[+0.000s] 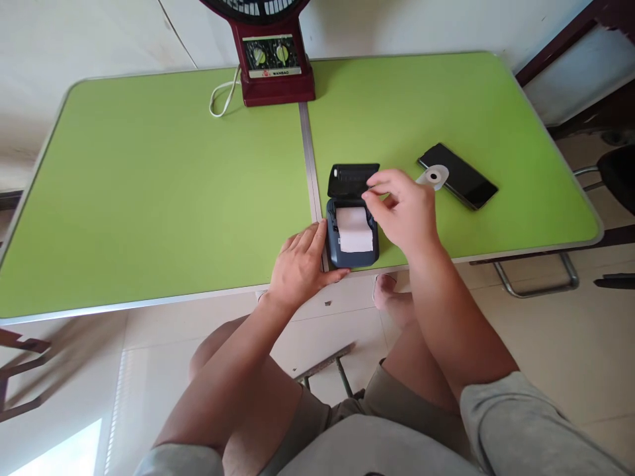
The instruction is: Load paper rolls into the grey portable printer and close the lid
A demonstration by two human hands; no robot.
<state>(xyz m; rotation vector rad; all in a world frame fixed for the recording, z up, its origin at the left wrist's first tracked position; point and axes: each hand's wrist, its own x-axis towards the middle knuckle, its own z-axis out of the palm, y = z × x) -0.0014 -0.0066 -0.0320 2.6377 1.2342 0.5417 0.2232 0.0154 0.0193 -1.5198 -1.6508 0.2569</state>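
Note:
A small dark blue printer (pixel 353 257) stands near the table's front edge with its black lid (pixel 347 181) raised. White paper (pixel 355 230) lies inside it and drapes over its front. My left hand (pixel 301 263) rests against the printer's left side, thumb along the front edge, fingers stretched out. My right hand (pixel 404 208) is at the right edge of the raised lid, thumb and fingers bent towards each other; whether they grip the lid is unclear. Just beyond that hand, a small white roll (pixel 441 173) with a dark centre lies by a black phone (pixel 464 178).
The green table (pixel 163 192) has a metal strip across it, just left of the printer. A dark red fan (pixel 278 86) with a white cord (pixel 224 99) stands at the back, near the wall. A dark chair (pixel 618 173) is at the far right.

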